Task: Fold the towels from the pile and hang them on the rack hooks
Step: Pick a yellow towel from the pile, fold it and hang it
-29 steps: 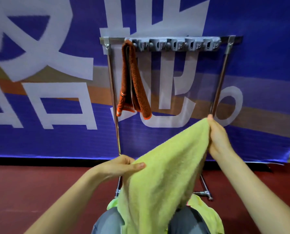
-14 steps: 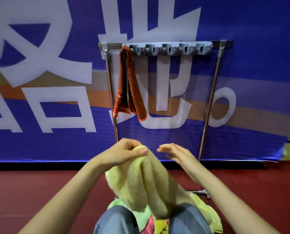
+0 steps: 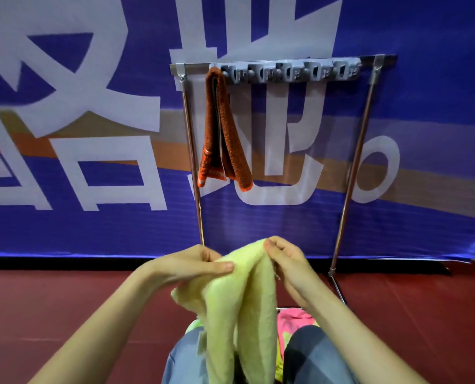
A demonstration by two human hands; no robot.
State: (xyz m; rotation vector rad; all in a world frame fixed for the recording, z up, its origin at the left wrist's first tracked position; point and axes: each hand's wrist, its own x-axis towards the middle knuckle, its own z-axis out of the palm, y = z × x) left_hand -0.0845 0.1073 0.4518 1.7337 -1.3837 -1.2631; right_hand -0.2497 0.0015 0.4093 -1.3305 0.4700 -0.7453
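A: Two-handed hold on pale yellow terry towel (image 3: 241,295): left hand (image 3: 192,266) pinching top fold, thumb against fingers; right hand (image 3: 288,261) pinching just beside it, fingers curled.
B: Orientation?
A: Long axis vertical, fold up, ends hanging down, in front of chrome rack (image 3: 352,167). Folded orange towel (image 3: 222,128) at left end of grey hook strip (image 3: 288,72), also vertical.
B: Pile?
A: Pink and yellow towels (image 3: 294,317) low, under right hand.

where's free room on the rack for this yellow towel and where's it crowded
Free: the grey hook strip from the orange towel rightward to the right post; those hooks look bare. Red floor beside either arm is bare. Crowded: the strip's left end under the orange towel, and the lap, where left hand and right hand grip the yellow towel above the pile.
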